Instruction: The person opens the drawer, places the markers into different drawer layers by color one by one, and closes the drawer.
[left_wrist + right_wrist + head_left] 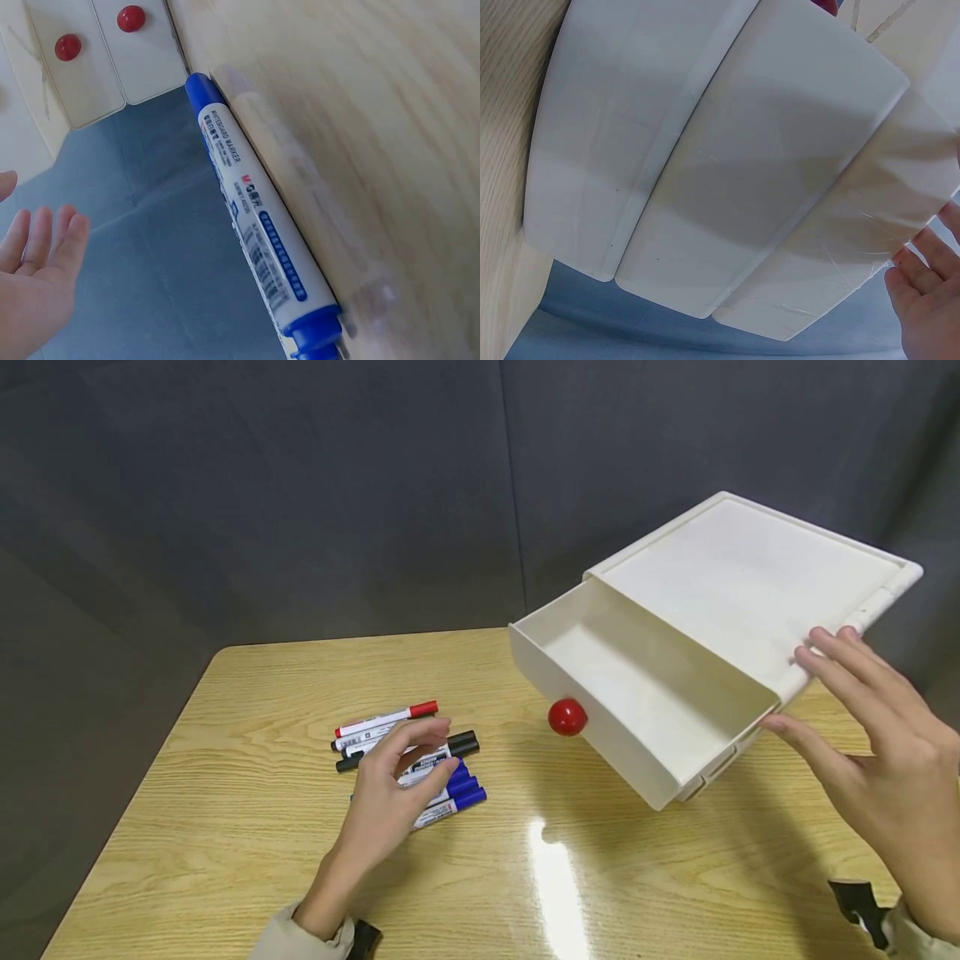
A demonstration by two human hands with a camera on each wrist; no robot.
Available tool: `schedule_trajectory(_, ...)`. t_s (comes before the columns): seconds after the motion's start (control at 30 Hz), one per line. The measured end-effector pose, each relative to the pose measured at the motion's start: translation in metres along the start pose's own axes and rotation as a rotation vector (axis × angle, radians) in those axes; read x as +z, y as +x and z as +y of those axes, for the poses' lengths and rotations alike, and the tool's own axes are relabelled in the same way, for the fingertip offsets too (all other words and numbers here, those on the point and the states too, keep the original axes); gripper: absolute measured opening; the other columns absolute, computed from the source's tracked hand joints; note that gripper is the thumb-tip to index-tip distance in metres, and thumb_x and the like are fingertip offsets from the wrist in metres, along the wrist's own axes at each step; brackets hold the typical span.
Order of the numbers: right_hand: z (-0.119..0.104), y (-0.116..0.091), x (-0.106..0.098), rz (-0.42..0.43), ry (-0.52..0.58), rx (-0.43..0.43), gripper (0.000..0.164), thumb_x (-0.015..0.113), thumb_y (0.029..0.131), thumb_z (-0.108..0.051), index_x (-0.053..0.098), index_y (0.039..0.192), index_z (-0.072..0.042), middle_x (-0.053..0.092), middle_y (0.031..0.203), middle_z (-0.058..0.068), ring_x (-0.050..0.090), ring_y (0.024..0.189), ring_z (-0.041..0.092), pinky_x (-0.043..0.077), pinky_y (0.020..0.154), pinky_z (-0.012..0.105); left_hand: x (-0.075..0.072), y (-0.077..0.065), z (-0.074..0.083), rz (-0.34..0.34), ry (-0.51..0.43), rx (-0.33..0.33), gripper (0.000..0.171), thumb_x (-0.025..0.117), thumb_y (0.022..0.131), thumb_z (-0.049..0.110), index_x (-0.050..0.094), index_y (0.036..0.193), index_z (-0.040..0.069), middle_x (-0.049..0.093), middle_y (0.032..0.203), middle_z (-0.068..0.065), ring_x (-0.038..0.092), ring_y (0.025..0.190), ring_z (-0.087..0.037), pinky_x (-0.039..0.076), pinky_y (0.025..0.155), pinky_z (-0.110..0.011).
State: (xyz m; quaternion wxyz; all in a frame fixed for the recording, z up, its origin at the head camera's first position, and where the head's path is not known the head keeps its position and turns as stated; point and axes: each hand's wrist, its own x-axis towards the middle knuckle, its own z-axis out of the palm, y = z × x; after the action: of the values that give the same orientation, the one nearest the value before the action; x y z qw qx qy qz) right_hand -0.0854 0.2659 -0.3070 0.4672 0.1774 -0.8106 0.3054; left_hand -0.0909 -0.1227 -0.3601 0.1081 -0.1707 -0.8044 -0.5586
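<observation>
In the head view my left hand (393, 785) hovers over a group of whiteboard markers, with a gap between thumb and bent fingers and nothing held. A red-capped marker (386, 719), a black marker (465, 743) and several blue-capped markers (467, 799) lie around it. One blue whiteboard marker (262, 210) looms large in the left wrist view. To the right stands a white drawer cabinet (750, 577), its top drawer (652, 677) pulled out and bare inside. My right hand (892, 743) rests extended fingertips on the cabinet's right top edge, thumb by the front corner.
The drawer's front bears a red knob (567, 717). Below are two more drawers with red knobs (131, 19), seen in the left wrist view. A wooden table (247, 860) carries everything, and a dark curtain (300, 493) hangs behind it.
</observation>
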Motion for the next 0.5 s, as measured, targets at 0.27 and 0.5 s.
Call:
schedule_trajectory(0.27,0.0010,-0.0006,-0.0001,-0.001,-0.004,-0.005,0.071,0.064,0.085,-0.060,0.071,0.114,0.005,0.066,0.123,0.025,0.055,0.133,0.018,0.040,0.113,0.023,-0.0050,-0.0029,-0.0036,0.006,0.014,-0.003,0.040,0.075,0.085,-0.001,0.064,0.122,0.008,0.065,0.123,-0.006,0.062,0.107,-0.008,0.053,0.100,-0.025)
schedule_trajectory(0.5,0.0012,-0.0001,0.0002,0.007,0.003,-0.014,0.071,0.064,0.085,-0.059,0.071,0.114,0.005,0.067,0.123,0.025,0.056,0.132,0.020,0.040,0.113,0.023,-0.0094,-0.0060,-0.0070,-0.003,0.048,-0.028,0.040,0.074,0.086,0.002,0.064,0.125,0.010,0.065,0.122,-0.005,0.062,0.108,-0.008,0.052,0.102,-0.027)
